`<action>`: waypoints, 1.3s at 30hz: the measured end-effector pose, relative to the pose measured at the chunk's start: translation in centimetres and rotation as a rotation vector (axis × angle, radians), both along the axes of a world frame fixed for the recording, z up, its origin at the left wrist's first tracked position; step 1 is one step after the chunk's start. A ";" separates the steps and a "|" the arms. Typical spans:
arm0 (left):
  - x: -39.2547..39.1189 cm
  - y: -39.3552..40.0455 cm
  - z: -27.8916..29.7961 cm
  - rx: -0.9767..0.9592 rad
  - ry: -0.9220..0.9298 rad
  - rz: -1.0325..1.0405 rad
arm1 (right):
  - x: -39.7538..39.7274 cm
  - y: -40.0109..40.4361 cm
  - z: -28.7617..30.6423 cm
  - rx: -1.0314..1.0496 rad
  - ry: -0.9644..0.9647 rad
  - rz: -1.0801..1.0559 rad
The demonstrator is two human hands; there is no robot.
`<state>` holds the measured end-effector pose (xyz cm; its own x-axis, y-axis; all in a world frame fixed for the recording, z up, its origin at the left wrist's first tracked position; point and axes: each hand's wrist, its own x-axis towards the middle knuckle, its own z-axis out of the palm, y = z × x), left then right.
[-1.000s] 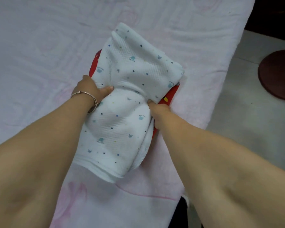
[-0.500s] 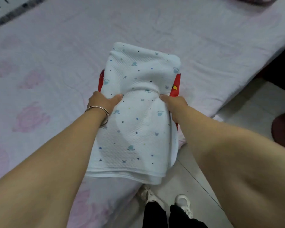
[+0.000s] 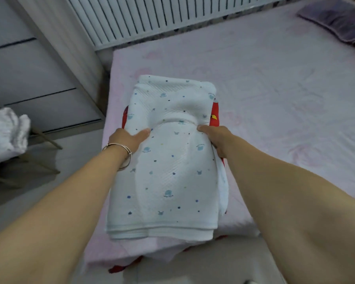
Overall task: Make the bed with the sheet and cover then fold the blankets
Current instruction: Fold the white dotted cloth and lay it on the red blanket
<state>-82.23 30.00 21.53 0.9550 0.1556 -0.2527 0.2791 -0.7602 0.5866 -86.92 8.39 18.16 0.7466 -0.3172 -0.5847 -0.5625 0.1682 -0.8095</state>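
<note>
Left hand (image 3: 125, 138) and right hand (image 3: 217, 138) grip a folded white blanket (image 3: 168, 171) at its sides over the bed (image 3: 275, 95) corner. Thumbs on top, fingers hidden beneath. Red blanket (image 3: 215, 114) underneath, mostly covered.

Bare forearms, silver bangle (image 3: 121, 152) on left wrist

Home bedroom (bed (image 3: 275, 83), radiator (image 3: 152, 17))
</note>
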 end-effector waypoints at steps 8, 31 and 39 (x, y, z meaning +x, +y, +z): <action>0.0 24.5 5.9 -0.102 -0.051 0.152 | 4.3 23.4 6.2 -0.004 -0.075 0.273; 21.8 53.8 9.1 -0.242 -0.068 0.211 | 28.9 52.2 10.5 -0.179 -0.131 0.380; 35.8 56.5 9.6 -0.352 -0.044 0.138 | 41.9 55.0 11.7 -0.225 -0.107 0.321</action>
